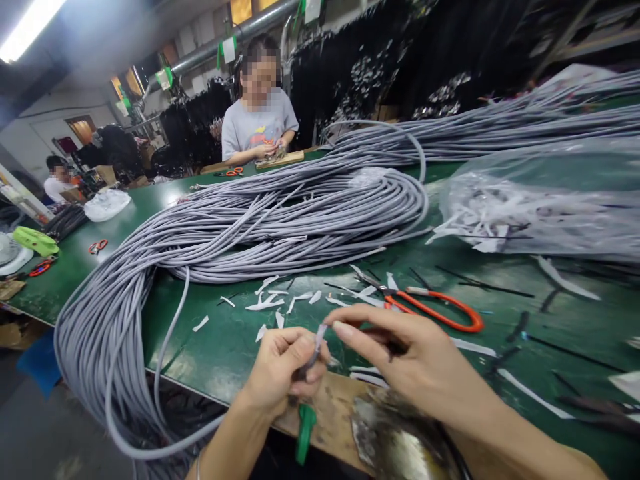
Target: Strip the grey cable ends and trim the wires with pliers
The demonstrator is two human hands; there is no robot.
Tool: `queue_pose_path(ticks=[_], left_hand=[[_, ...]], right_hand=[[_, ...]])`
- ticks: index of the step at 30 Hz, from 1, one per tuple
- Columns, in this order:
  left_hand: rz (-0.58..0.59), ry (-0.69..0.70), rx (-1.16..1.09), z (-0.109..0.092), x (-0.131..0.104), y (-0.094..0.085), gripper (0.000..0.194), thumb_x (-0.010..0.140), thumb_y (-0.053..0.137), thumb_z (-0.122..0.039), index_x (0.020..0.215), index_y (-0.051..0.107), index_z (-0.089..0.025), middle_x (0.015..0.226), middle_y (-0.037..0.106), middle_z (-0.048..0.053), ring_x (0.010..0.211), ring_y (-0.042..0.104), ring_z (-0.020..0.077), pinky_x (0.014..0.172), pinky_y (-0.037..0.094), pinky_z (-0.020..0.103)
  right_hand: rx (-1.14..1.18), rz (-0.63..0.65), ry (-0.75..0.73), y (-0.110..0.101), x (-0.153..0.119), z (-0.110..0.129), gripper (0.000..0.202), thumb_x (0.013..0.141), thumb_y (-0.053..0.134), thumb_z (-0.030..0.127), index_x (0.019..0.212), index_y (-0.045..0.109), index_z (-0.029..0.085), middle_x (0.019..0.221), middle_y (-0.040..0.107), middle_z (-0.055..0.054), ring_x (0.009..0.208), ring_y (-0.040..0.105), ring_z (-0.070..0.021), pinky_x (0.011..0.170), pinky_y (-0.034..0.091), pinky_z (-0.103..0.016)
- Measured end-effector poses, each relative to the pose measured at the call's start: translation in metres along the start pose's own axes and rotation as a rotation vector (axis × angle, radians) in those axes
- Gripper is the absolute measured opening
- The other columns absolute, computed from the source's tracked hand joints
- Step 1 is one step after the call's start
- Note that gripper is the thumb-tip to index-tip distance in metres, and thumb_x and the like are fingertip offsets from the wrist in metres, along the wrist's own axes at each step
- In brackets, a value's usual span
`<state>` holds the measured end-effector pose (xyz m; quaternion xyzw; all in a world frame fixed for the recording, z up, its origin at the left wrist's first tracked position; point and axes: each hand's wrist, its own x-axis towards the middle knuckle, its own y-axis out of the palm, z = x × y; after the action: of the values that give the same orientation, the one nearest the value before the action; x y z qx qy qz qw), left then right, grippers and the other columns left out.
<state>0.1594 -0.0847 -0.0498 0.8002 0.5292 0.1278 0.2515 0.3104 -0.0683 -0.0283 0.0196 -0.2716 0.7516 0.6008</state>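
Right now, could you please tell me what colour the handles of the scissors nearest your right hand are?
The handles are orange-red, clearest in head view.

grey cables [240, 230] block the way ahead, with passage above orange scissors [447, 298].

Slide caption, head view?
Left hand gripping a small gray piece, right hand at its tip; gray cables and orange-handled scissors beyond.

A slim, round, grey-sheathed cable [313, 361] with a pale whitish end [321, 332] tilts upward above the near edge of the green worktop [220, 353].
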Motion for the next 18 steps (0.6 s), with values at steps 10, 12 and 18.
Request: queue_pose_path(ticks=[10, 12, 18], left_hand=[[-0.298, -0.053, 0.279, 0.0029, 0.005, 0.0036, 0.06, 0.056, 0.063, -0.071, 0.051, 0.047, -0.014, 0.035, 0.043, -0.005, 0.023, 0.033, 0.0025, 0.023, 0.016, 0.014], [-0.329, -0.038, 0.298, 0.0038, 0.0066, 0.002, 0.06, 0.058, 0.059, -0.073, 0.05, 0.046, -0.015, 0.032, 0.041, -0.006, 0.022, 0.033, 0.0027, 0.023, 0.018, 0.013], [-0.281, -0.09, 0.362, 0.006, 0.0076, 0.0016, 0.058, 0.054, 0.06, -0.074, 0.06, 0.043, -0.018, 0.029, 0.041, -0.009, 0.021, 0.035, 0.005, 0.023, 0.024, 0.013]], right_hand=[[0.025, 0.072, -0.154, 0.0001, 0.0012, -0.0005, 0.037, 0.087, 0.05, 0.045, 0.069, 0.066, 0.016, 0.054, 0.056, -0.002, 0.045, 0.05, -0.0127, 0.041, 0.039, -0.023], [0.032, 0.1, -0.243, 0.0013, -0.0002, 0.002, 0.036, 0.089, 0.05, 0.041, 0.067, 0.066, 0.018, 0.054, 0.058, -0.002, 0.046, 0.051, -0.0117, 0.043, 0.039, -0.021], [-0.124, -0.074, -0.177, 0.0072, -0.0036, -0.0012, 0.031, 0.086, 0.053, 0.044, 0.066, 0.054, 0.019, 0.049, 0.046, 0.004, 0.039, 0.039, -0.0091, 0.038, 0.032, -0.021]])
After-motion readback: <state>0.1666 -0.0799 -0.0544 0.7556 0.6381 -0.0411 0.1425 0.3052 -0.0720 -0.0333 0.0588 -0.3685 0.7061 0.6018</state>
